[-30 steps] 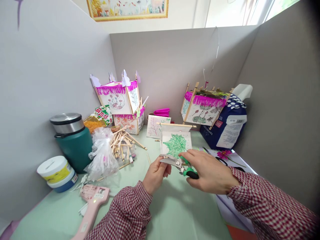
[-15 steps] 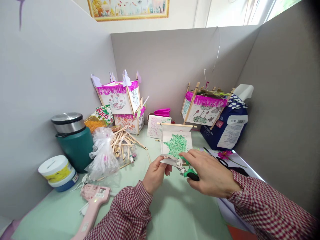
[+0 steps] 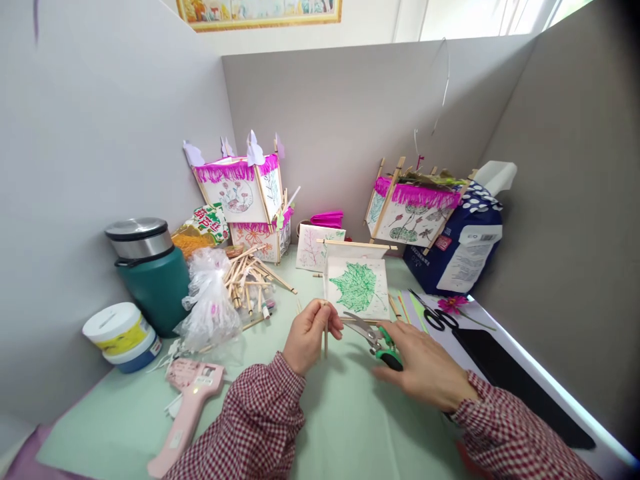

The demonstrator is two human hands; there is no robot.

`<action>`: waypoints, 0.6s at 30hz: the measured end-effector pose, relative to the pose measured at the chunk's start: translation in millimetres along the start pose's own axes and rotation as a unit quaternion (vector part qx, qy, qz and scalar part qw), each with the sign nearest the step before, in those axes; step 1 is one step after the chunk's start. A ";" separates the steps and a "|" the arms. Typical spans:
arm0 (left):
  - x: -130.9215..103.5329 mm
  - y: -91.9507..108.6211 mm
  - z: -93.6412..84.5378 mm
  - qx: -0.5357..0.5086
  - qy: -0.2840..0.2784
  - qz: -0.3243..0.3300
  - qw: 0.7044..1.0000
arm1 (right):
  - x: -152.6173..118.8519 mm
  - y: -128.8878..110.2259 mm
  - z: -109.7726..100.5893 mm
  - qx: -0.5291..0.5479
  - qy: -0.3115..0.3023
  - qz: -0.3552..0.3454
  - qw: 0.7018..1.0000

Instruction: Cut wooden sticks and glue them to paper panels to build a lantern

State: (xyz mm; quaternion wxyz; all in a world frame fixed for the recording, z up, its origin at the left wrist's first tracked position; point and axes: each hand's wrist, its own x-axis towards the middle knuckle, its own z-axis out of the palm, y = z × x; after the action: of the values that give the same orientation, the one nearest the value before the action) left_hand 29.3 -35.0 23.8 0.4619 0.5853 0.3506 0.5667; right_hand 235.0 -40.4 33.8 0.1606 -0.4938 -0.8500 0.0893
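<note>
Fingers closed, my left hand (image 3: pixel 306 337) pinches a thin wooden stick (image 3: pixel 326 345) whose lower end points down over the table. My right hand (image 3: pixel 427 365) holds green-and-black-handled pruning shears (image 3: pixel 374 341). Their blades are parted and lie just right of my left fingertips, apart from the stick. Most of the right fingers' undersides are hidden. Behind both hands stands a white panel frame (image 3: pixel 376 293) with a green leaf print and a wooden bar along its top.
At left are a pink glue gun (image 3: pixel 193 400), a plastic bag (image 3: pixel 207 307), a teal flask (image 3: pixel 153 287) and a wooden stick pile (image 3: pixel 253 277). Decorated lanterns (image 3: pixel 235 193) stand behind. Black scissors (image 3: pixel 434 317), a pink flower (image 3: pixel 453 305) and a blue bag (image 3: pixel 455 247) are at right.
The shears have moved right, away from my left fingertips, with my right hand. The stick in my left hand now shows hanging downward. The view has shifted slightly.
</note>
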 end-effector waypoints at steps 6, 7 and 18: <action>2.5 -3.4 -1.2 -0.019 0.025 -0.005 1.000 | -15.9 4.7 27.4 -0.064 0.001 -0.019 0.998; 2.8 -4.4 -0.9 -0.025 0.027 -0.006 0.999 | -15.6 3.4 28.7 -0.060 0.004 -0.028 0.998; 3.2 -11.1 -3.8 -0.107 0.008 -0.026 0.994 | 46.5 -45.3 42.3 0.162 -0.025 -0.023 0.986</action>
State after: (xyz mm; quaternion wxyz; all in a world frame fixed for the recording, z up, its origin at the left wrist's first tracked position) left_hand 27.2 -27.9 14.2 0.5338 0.5185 0.3066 0.5935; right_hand 161.6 -22.2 17.0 0.2191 -0.4394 -0.8390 0.2345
